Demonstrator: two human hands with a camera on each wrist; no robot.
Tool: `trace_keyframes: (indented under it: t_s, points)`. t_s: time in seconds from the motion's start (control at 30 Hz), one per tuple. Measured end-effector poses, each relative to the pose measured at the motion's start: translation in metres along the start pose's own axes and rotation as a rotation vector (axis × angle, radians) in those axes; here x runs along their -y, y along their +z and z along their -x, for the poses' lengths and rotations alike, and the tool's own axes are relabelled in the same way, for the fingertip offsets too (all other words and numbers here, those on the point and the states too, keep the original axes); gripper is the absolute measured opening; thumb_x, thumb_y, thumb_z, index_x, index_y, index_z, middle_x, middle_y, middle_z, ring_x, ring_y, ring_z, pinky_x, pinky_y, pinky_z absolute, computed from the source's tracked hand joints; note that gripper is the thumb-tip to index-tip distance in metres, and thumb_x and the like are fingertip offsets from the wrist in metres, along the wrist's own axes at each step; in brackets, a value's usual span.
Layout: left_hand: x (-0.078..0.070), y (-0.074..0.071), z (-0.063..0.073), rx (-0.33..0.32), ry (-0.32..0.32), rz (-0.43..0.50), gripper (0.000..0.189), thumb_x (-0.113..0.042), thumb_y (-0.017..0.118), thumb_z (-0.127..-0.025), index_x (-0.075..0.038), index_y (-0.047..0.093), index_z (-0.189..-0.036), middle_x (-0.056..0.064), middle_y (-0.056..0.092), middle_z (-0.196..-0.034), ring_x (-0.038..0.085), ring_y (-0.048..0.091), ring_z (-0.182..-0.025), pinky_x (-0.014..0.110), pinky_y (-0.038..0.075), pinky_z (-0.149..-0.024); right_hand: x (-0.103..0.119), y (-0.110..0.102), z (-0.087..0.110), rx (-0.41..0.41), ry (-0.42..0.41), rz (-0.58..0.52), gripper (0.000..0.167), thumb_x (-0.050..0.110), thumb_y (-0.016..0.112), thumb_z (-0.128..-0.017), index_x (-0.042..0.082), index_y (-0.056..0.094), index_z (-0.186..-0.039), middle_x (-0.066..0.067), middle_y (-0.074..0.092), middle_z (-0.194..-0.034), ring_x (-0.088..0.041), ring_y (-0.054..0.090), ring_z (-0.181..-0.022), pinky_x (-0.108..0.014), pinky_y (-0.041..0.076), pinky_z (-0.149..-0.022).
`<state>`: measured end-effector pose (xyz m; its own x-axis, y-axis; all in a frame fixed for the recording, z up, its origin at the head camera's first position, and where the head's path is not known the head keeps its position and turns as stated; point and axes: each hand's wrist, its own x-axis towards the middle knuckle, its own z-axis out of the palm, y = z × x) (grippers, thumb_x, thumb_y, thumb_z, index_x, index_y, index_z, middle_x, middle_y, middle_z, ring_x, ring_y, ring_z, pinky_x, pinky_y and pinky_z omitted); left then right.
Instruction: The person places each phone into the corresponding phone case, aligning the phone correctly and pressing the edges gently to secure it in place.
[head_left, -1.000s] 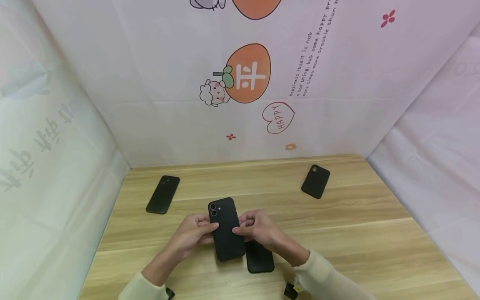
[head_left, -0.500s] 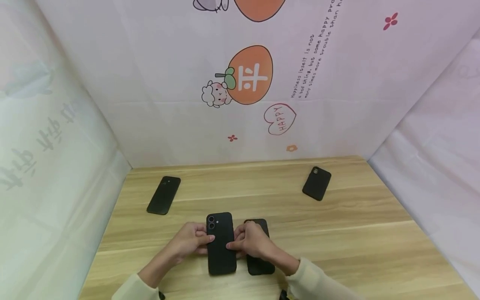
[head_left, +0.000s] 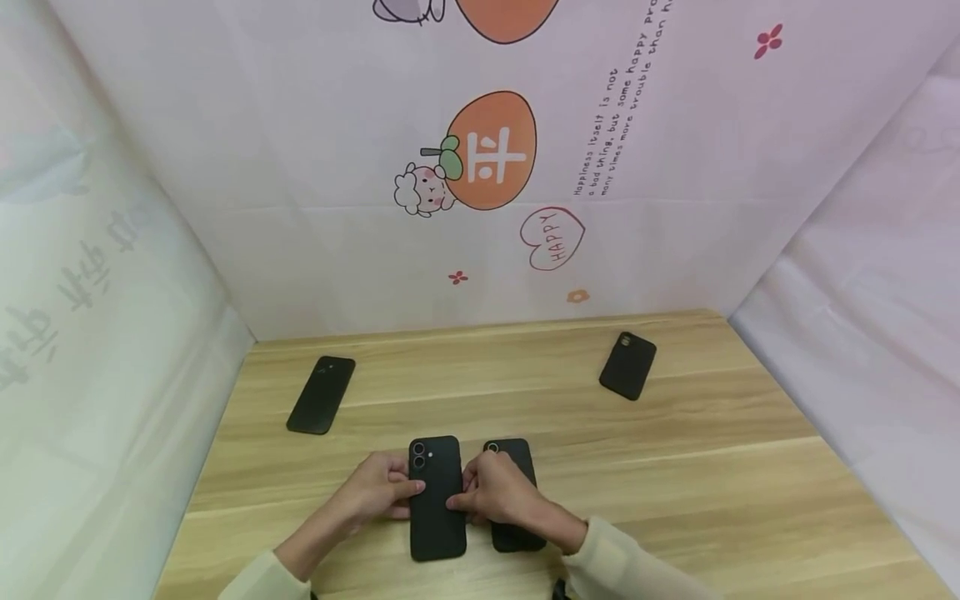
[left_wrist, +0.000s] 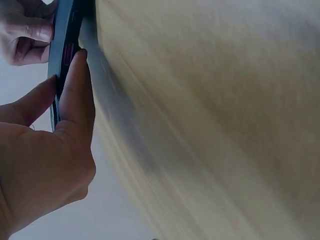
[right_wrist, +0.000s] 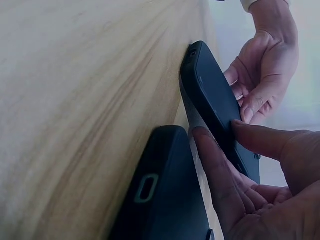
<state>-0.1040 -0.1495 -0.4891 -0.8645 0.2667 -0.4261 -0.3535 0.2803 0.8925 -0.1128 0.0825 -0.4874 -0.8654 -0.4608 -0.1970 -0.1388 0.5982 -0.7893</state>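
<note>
A black phone in a case (head_left: 437, 517), its two round camera lenses at the top left, is held between both hands at the front middle of the table. My left hand (head_left: 377, 485) pinches its left edge, thumb on the back face. On the opposite edge my right hand (head_left: 498, 490) pinches it the same way. In the right wrist view the cased phone (right_wrist: 215, 90) is slightly tilted, its lower end close to the table. Another black cased phone (head_left: 520, 537) lies just to the right, partly covered by my right hand.
A black phone or phone case (head_left: 321, 395) lies at the back left of the wooden table (head_left: 480, 375). A shorter black phone case (head_left: 628, 365) lies at the back right. White printed cloth (head_left: 345, 208) walls in the back and both sides.
Both hands have brought the cased phone down and toward the front edge, turning it straighter. The camera end of the phone on the right has come into sight.
</note>
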Motion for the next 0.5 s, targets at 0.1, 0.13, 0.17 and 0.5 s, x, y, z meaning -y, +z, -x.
trace_keyframes:
  t_s: [0.1, 0.13, 0.17, 0.5]
  points:
    - [0.0006, -0.0005, -0.0003, -0.022, 0.023, -0.103, 0.008, -0.003, 0.075, -0.097, 0.002, 0.068, -0.098, 0.008, 0.075, -0.082, 0.015, 0.070, -0.070, 0.032, 0.065, -0.062, 0.0002, 0.0018, -0.0005, -0.020, 0.000, 0.055, 0.032, 0.014, 0.091, -0.083, 0.013, 0.064, -0.067, 0.010, 0.062, -0.050, -0.005, 0.061, -0.043, -0.017, 0.044, -0.043]
    - [0.0006, -0.0007, -0.0007, -0.030, 0.037, -0.136, 0.008, -0.004, 0.076, -0.096, 0.001, 0.070, -0.097, 0.007, 0.073, -0.080, 0.014, 0.068, -0.067, 0.031, 0.063, -0.060, 0.0004, 0.0023, -0.0008, -0.027, -0.003, 0.073, 0.032, 0.015, 0.091, -0.083, 0.014, 0.064, -0.067, 0.011, 0.061, -0.050, -0.004, 0.060, -0.042, -0.017, 0.042, -0.043]
    - [0.0007, -0.0008, -0.0012, -0.040, 0.051, -0.167, 0.008, -0.004, 0.077, -0.095, 0.000, 0.071, -0.097, 0.005, 0.071, -0.077, 0.014, 0.067, -0.065, 0.030, 0.062, -0.058, 0.0006, 0.0028, -0.0011, -0.033, -0.005, 0.086, 0.032, 0.015, 0.092, -0.083, 0.013, 0.064, -0.067, 0.012, 0.060, -0.050, -0.003, 0.059, -0.042, -0.016, 0.042, -0.042]
    - [0.0020, 0.0009, -0.0046, -0.136, 0.101, -0.262, 0.028, 0.006, 0.082, -0.086, 0.005, 0.061, -0.105, 0.006, 0.065, -0.075, 0.015, 0.065, -0.058, 0.028, 0.060, -0.054, 0.0018, 0.0071, -0.0041, -0.065, -0.014, 0.144, 0.025, 0.015, 0.093, -0.080, 0.008, 0.070, -0.077, 0.011, 0.060, -0.055, -0.001, 0.056, -0.046, -0.016, 0.041, -0.042]
